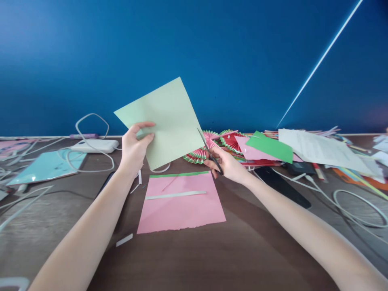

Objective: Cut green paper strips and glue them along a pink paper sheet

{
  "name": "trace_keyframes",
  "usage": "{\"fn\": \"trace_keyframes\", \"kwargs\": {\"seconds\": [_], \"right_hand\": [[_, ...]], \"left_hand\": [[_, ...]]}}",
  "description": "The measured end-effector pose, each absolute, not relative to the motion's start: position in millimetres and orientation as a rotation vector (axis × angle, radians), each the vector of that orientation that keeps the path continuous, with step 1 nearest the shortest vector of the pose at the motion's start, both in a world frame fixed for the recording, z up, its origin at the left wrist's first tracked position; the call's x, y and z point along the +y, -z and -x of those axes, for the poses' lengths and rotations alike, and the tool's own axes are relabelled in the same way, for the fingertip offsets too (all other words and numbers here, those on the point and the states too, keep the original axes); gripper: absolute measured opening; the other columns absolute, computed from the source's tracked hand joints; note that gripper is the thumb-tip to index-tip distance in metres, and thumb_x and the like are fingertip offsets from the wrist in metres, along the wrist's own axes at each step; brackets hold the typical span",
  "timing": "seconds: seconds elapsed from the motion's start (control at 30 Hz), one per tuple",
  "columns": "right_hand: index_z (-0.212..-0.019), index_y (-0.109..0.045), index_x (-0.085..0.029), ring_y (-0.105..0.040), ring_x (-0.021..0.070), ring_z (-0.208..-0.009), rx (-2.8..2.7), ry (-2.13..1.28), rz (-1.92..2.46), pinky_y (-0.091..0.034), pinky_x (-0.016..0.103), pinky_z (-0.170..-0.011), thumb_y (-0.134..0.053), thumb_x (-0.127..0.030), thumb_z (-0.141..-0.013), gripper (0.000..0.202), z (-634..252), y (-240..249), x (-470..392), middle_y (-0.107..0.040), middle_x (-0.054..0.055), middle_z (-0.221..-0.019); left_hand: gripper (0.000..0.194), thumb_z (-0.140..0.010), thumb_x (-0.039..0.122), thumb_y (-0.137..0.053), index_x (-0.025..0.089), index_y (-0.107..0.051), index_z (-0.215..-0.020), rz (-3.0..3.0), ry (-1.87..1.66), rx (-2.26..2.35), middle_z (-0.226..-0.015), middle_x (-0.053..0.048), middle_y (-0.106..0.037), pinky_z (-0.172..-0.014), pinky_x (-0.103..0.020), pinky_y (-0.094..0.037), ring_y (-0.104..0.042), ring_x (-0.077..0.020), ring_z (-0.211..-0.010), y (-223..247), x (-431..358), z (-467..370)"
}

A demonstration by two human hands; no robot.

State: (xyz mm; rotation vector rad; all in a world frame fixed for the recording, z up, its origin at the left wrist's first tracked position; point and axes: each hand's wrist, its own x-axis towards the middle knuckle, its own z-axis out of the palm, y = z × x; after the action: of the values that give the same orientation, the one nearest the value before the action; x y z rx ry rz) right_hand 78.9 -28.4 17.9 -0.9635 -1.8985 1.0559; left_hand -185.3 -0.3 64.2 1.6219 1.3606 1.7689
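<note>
Pinched between the thumb and fingers of my left hand point(138, 141) is a sheet of pale green paper point(169, 109), raised and tilted above the table. My right hand point(226, 162) grips a pair of dark scissors point(209, 148), whose blades point up and left at the paper's right edge. I cannot tell whether the blades touch it. Below lies a pink sheet point(182, 214) with a torn near edge and a green strip point(178, 174) along its far edge. A narrow pale strip point(176, 195) of paper rests across it.
Pleated paper fans point(209, 141) lie behind the scissors. Green paper point(269, 146), a printed white sheet point(321, 149) and a black phone point(281, 188) are at right. White cables point(357, 210), a white power strip point(95, 146) and a light blue folder point(48, 166) flank the work area. A blue wall stands behind.
</note>
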Motion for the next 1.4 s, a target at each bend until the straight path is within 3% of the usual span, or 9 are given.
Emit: {"fn": "trace_keyframes", "kwargs": {"seconds": [0.23, 0.5, 0.77, 0.93, 1.4], "right_hand": [[-0.083, -0.040, -0.021, -0.055, 0.0090, -0.042, -1.920, -1.080, 0.959, -0.038, 0.024, -0.045, -0.060, -0.046, -0.078, 0.032, -79.5, -20.2, -28.7, -0.046, -0.006, -0.071], [-0.089, -0.049, -0.017, -0.050, 0.0056, -0.043, -2.355, -1.556, 1.110, -0.033, 0.020, -0.045, -0.058, -0.043, -0.080, 0.029, -109.0, -53.0, -29.5, -0.050, -0.005, -0.062], [-0.095, -0.049, -0.017, -0.048, 0.0052, -0.049, -2.343, -1.583, 1.166, -0.031, 0.019, -0.044, -0.054, -0.044, -0.083, 0.030, -144.7, -64.2, -21.8, -0.050, -0.003, -0.067], [-0.097, -0.049, -0.017, -0.047, 0.0040, -0.050, -2.362, -1.588, 1.209, -0.033, 0.020, -0.045, -0.059, -0.045, -0.080, 0.034, -139.2, -62.0, -22.6, -0.055, 0.001, -0.081], [-0.097, -0.054, -0.018, -0.040, 0.0040, -0.045, -2.424, -1.554, 1.234, -0.035, 0.019, -0.044, -0.064, -0.047, -0.073, 0.039, -122.9, -59.7, -27.0, -0.049, -0.004, -0.063]], "left_hand": [[0.026, -0.065, 0.017, -0.068, 0.019, -0.068, -0.091, -1.571, -1.765, 1.307, -0.094, -0.001, -0.066, -0.053, -0.016, -0.045, -0.058, -0.0107, -0.072, -67.0, -1.9, 185.0], [0.029, -0.063, 0.018, -0.069, 0.019, -0.068, -0.092, -1.593, -1.729, 1.378, -0.089, 0.000, -0.065, -0.052, -0.016, -0.044, -0.056, -0.0091, -0.066, -69.4, 3.6, 199.6], [0.032, -0.060, 0.023, -0.069, 0.018, -0.068, -0.092, -1.630, -1.452, 1.386, -0.082, -0.001, -0.064, -0.049, -0.021, -0.047, -0.058, -0.0121, -0.058, -74.0, -1.3, 199.1], [0.031, -0.063, 0.024, -0.067, 0.019, -0.067, -0.094, -1.679, -1.282, 1.393, -0.075, -0.001, -0.064, -0.050, -0.024, -0.050, -0.060, -0.0144, -0.058, -75.9, -7.6, 192.0], [0.026, -0.065, 0.022, -0.067, 0.021, -0.067, -0.091, -1.747, -1.150, 1.359, -0.082, -0.003, -0.067, -0.056, -0.029, -0.054, -0.063, -0.0174, -0.065, -72.7, -11.7, 182.4]]}}
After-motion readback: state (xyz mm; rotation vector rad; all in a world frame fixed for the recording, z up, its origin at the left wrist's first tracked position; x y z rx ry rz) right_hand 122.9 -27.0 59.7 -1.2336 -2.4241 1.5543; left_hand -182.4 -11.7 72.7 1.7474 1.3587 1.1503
